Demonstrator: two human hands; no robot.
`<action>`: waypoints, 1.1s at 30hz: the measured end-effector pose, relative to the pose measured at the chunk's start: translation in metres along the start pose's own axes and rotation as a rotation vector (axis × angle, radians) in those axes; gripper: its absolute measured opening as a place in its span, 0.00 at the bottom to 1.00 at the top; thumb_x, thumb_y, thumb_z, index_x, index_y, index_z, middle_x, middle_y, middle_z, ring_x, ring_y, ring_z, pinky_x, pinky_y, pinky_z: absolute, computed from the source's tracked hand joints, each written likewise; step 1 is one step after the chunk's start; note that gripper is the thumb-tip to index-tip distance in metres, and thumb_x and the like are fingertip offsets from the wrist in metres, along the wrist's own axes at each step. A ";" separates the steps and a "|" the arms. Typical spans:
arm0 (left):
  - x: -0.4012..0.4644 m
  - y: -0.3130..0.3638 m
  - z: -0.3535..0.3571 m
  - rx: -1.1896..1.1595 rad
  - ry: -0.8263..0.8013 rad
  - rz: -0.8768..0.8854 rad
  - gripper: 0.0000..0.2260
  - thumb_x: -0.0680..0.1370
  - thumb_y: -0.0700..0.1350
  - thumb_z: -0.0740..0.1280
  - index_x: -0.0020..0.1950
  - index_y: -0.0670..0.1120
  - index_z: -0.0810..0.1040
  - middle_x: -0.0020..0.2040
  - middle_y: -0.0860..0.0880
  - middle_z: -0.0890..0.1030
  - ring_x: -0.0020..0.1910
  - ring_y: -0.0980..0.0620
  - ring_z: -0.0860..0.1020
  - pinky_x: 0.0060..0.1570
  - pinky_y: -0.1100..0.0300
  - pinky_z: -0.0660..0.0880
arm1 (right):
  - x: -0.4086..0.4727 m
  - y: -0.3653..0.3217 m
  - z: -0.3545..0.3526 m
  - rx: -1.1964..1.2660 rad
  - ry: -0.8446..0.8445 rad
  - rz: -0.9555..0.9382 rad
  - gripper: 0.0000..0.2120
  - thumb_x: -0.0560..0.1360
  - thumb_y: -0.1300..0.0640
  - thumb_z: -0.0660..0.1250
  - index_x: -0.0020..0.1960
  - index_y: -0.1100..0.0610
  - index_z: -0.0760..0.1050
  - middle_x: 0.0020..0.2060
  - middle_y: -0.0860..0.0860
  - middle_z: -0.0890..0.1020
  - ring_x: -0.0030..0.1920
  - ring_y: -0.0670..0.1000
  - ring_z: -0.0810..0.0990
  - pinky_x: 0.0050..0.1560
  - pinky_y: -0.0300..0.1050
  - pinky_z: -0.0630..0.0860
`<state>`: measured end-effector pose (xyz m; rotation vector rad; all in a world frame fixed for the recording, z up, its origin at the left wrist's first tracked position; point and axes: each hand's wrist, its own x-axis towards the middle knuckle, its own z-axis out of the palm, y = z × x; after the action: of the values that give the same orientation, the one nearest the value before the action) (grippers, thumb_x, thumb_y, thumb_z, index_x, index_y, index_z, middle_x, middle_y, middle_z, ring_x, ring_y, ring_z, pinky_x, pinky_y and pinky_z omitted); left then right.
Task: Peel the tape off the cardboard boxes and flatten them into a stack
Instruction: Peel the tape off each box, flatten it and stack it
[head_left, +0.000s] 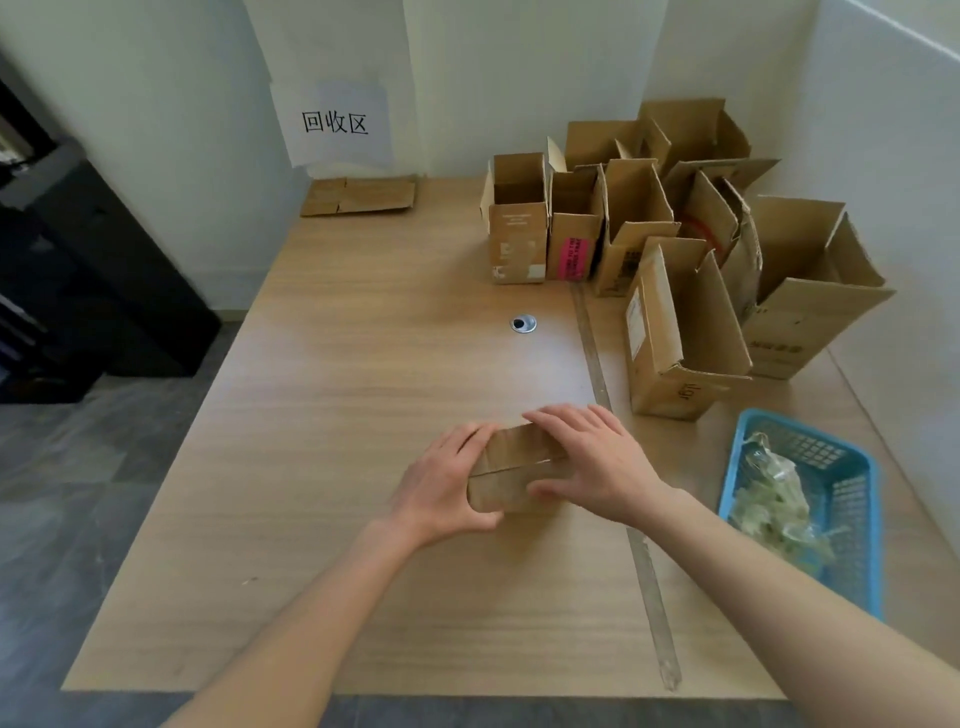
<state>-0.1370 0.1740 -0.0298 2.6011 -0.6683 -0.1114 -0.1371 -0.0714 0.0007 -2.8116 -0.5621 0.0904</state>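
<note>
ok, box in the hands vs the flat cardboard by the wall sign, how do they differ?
The box in the hands keeps some depth, with both hands on it; the flat cardboard lies fully collapsed and untouched. The box sits near the table's front edge, the flat cardboard at the far edge under the sign. Both are plain brown corrugated cardboard.

A wooden table (363, 364) carries a round metal grommet (523, 324) and a blue basket (852, 483) at its right edge. On the white wall (182, 130) hangs a paper sign (335, 123). A black cabinet (78, 260) stands left on grey floor (78, 467).
</note>
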 end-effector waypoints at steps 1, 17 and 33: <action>0.003 -0.002 -0.004 -0.041 -0.011 -0.015 0.49 0.63 0.61 0.77 0.80 0.51 0.62 0.73 0.56 0.68 0.69 0.53 0.70 0.62 0.56 0.74 | -0.005 0.007 0.002 -0.017 -0.022 -0.017 0.48 0.69 0.30 0.70 0.81 0.43 0.54 0.78 0.42 0.61 0.79 0.49 0.57 0.80 0.49 0.51; 0.035 0.009 0.012 0.169 -0.037 0.015 0.50 0.67 0.71 0.68 0.82 0.46 0.58 0.74 0.48 0.66 0.76 0.48 0.63 0.81 0.49 0.46 | 0.005 0.026 0.017 0.190 -0.048 -0.012 0.48 0.67 0.47 0.79 0.80 0.46 0.58 0.78 0.44 0.60 0.78 0.46 0.56 0.69 0.53 0.73; 0.035 -0.008 -0.007 0.189 -0.100 0.036 0.45 0.61 0.67 0.74 0.73 0.51 0.65 0.65 0.53 0.74 0.63 0.52 0.71 0.65 0.55 0.65 | -0.002 0.034 0.031 0.357 -0.050 0.008 0.49 0.65 0.40 0.80 0.78 0.39 0.56 0.74 0.36 0.61 0.67 0.44 0.71 0.60 0.51 0.79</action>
<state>-0.1013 0.1666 -0.0255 2.7771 -0.7958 -0.1765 -0.1299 -0.0946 -0.0381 -2.4701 -0.4901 0.2381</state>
